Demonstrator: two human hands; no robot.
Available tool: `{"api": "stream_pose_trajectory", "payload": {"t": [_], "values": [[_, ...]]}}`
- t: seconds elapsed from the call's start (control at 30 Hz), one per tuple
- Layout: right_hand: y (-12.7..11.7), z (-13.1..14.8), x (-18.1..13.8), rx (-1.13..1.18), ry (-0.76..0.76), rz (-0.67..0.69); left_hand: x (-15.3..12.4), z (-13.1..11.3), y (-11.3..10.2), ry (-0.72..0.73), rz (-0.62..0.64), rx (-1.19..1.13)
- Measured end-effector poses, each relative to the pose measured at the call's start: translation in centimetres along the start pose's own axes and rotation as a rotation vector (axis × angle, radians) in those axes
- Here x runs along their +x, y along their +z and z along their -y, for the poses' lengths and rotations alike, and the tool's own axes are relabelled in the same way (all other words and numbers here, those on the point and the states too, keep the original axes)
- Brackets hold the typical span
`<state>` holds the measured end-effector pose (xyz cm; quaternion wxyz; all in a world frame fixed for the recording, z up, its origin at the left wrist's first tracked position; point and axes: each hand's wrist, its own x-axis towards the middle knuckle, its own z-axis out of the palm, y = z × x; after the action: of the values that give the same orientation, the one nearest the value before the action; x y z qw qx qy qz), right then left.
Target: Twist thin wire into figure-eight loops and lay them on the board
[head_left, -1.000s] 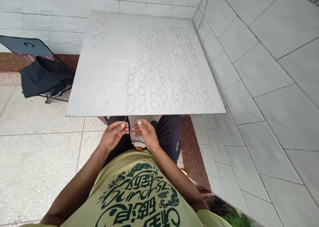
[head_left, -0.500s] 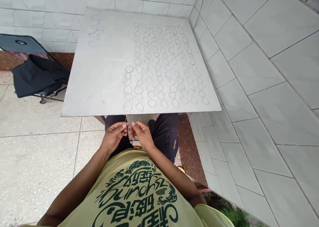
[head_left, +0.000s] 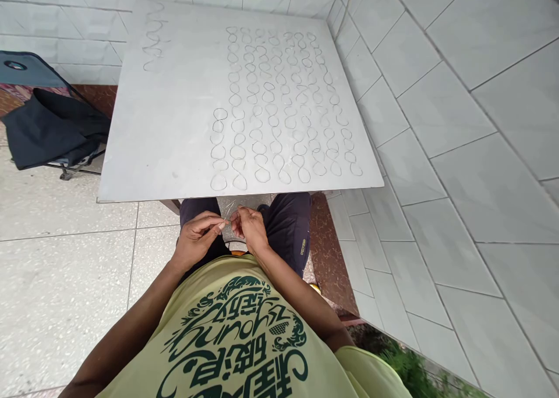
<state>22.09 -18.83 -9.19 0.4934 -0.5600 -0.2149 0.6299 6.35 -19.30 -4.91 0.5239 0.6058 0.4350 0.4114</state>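
Observation:
My left hand [head_left: 200, 237] pinches a thin, light-coloured wire [head_left: 228, 210] between thumb and forefinger, just below the near edge of the white tabletop [head_left: 166, 124]. Close beside it, my right hand [head_left: 250, 228] has its fingers curled in at the same wire; its fingertips are partly hidden. Fine ends of the wire stick up between the hands. On the tabletop lie rows of thin, dark figure-eight and S-shaped pieces [head_left: 238, 152] that look like bent wire. A few loose wavy pieces [head_left: 154, 37] are at the far left corner.
A folding chair [head_left: 37, 72] with a dark cloth [head_left: 52, 130] on it stands left of the table. Tiled walls [head_left: 437, 153] close in the right side and the back. My knees [head_left: 290, 229] are under the table's near edge. Green plants [head_left: 410, 366] show at lower right.
My right hand has turned and its fingers have curled more. The wire ends between the hands have shifted and now lean to the right. The view has moved slightly.

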Motion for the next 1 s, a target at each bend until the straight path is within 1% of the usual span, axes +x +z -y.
{"api": "stream_pose_trajectory", "payload": {"t": [0.07, 0.13, 0.23, 0.33, 0.43, 0.57, 0.63, 0.73, 0.8, 0.87, 0.93, 1.0], "values": [[0.0, 0.2, -0.1, 0.023, 0.017, -0.007, -0.1, 0.4, 0.3, -0.032, -0.006, -0.034], [0.0, 0.4, -0.3, 0.055, 0.028, 0.017, -0.1, 0.9, 0.4, -0.086, -0.031, -0.122], [0.1, 0.7, -0.8, 0.103, 0.014, 0.120, 0.2, 1.6, 0.1, -0.198, -0.065, -0.336], [0.2, 0.6, -1.4, 0.088, -0.004, 0.227, 0.6, 1.9, -0.4, -0.293, -0.047, -0.514], [0.2, 0.4, -1.8, 0.040, -0.057, 0.303, 1.0, 2.0, -0.6, -0.334, -0.040, -0.586], [0.1, 0.3, -2.0, 0.052, -0.106, 0.320, 1.0, 2.1, -0.8, -0.385, -0.005, -0.603], [0.0, 0.4, -2.1, 0.067, -0.098, 0.332, 1.0, 2.2, -0.9, -0.397, 0.018, -0.603], [0.1, 0.4, -2.3, 0.069, -0.092, 0.310, 1.1, 2.0, -1.1, -0.400, -0.001, -0.594], [0.1, 0.4, -2.5, 0.073, -0.098, 0.262, 1.4, 1.6, -1.2, -0.375, -0.049, -0.587], [0.2, 0.4, -2.6, 0.081, -0.104, 0.233, 1.8, 1.1, -1.4, -0.319, -0.110, -0.595], [0.3, 0.3, -2.7, 0.083, -0.107, 0.233, 2.2, 0.6, -1.6, -0.282, -0.150, -0.614], [0.3, 0.3, -2.8, 0.073, -0.106, 0.248, 2.5, 0.2, -1.6, -0.285, -0.166, -0.622]]}}
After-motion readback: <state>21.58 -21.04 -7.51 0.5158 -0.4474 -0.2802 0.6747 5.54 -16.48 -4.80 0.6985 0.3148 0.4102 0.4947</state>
